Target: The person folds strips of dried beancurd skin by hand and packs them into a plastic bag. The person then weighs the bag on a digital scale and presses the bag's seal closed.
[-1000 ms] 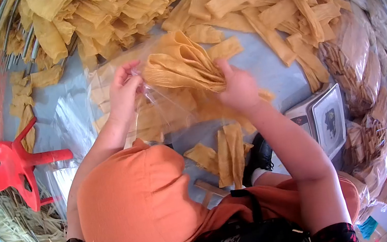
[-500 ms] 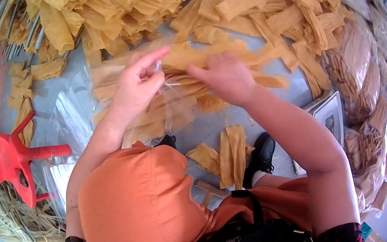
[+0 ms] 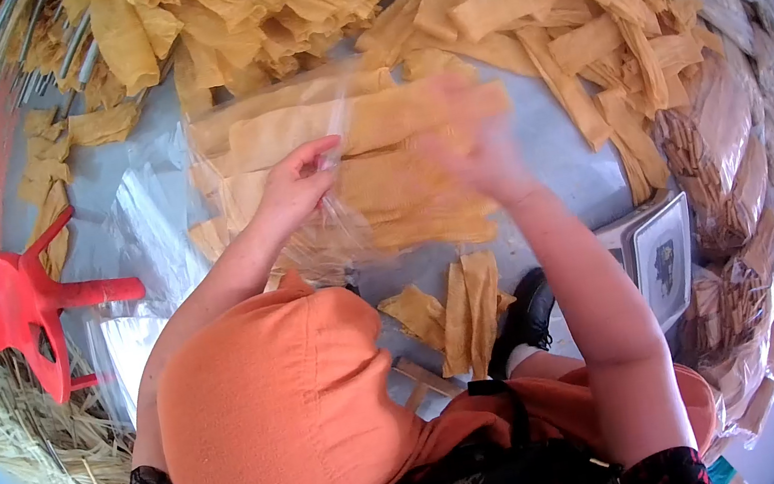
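My left hand (image 3: pixel 299 185) pinches the rim of a clear plastic bag (image 3: pixel 331 218), with thumb and fingers closed on the film. Inside the bag and sticking out of its right side lie yellow, flat, wrinkled strips (image 3: pixel 397 179) that look like dried bean curd skin, laid roughly side by side. Over the right ends of these strips is my right hand (image 3: pixel 479 151); motion smears its fingers, so its grip is unclear. Several shorter strips (image 3: pixel 468 315) lie nearer to me, by my shoe (image 3: pixel 526 321).
Large heaps of yellow strips (image 3: pixel 552 3) lie ahead. Flat clear bags (image 3: pixel 146 219) are at the left, beside a red plastic stool (image 3: pixel 1 298). A scale-like device (image 3: pixel 662 254) stands at the right. Filled bags (image 3: pixel 718 189) are stacked along the right edge.
My left hand has lowered slightly with the bag rim, its fingers now more closed. The strips lie flatter and more evenly, their right ends shifted left. My right hand has moved a little right.
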Action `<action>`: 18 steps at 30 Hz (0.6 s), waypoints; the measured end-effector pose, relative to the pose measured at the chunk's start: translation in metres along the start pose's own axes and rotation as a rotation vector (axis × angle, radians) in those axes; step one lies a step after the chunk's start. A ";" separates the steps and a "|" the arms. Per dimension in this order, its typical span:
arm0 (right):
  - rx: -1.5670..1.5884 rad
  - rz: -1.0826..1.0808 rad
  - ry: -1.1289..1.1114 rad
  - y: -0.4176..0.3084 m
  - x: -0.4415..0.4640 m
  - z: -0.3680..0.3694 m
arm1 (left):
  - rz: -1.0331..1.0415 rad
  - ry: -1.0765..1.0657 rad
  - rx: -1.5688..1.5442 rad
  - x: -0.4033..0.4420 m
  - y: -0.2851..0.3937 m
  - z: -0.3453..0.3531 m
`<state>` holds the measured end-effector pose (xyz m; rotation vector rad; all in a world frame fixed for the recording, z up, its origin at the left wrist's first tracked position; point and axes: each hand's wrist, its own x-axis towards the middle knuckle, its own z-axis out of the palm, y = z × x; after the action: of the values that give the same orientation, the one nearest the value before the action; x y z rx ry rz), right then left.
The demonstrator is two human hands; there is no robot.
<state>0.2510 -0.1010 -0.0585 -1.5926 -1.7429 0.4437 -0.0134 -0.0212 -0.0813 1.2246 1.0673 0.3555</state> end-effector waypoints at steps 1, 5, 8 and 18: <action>0.097 0.278 0.154 0.027 0.001 -0.007 | -0.035 0.002 0.012 -0.003 0.012 0.002; 0.440 1.100 0.157 0.043 0.002 0.004 | 0.002 -0.049 -0.030 -0.005 0.022 0.011; 0.411 0.871 -0.026 0.057 -0.011 0.068 | 0.093 -0.098 -0.025 -0.010 0.040 0.013; 0.514 0.925 0.056 0.044 -0.022 0.021 | 0.228 0.571 0.085 -0.007 0.021 -0.107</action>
<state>0.2671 -0.1099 -0.1091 -1.8880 -0.6538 1.1540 -0.0975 0.0431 -0.0549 1.3624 1.4384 0.8809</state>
